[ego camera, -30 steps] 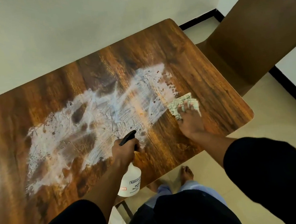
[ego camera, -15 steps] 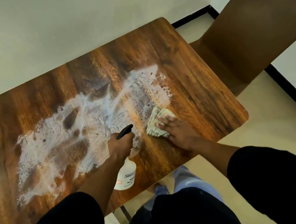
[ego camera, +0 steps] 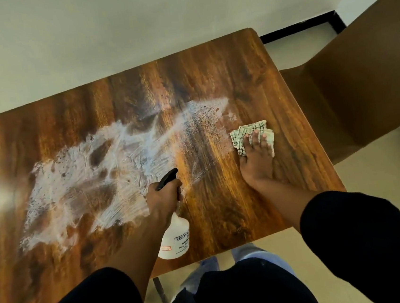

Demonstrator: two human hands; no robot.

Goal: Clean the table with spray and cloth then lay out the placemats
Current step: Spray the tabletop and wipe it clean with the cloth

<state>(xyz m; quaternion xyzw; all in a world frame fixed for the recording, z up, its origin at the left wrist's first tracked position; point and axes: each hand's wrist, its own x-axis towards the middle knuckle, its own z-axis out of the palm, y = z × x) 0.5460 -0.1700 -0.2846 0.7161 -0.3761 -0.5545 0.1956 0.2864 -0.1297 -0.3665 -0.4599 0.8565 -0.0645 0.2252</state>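
Note:
A wooden table (ego camera: pixel 223 75) carries a wide smear of white foam (ego camera: pixel 93 177) across its middle and left. My left hand (ego camera: pixel 164 197) grips the black head of a white spray bottle (ego camera: pixel 176 240), which hangs over the table's near edge. My right hand (ego camera: pixel 256 160) presses flat, fingers straight, on a folded pale patterned cloth (ego camera: pixel 241 134) at the foam's right end, near the table's right side. No placemats are in view.
A brown chair (ego camera: pixel 359 80) stands close against the table's right edge. A pale wall runs along the far side. Beige floor and my legs show below the near edge.
My right hand has slid the cloth from the near middle out to the right and farther away, wiping foam there. The left hand keeps hold of the bottle.

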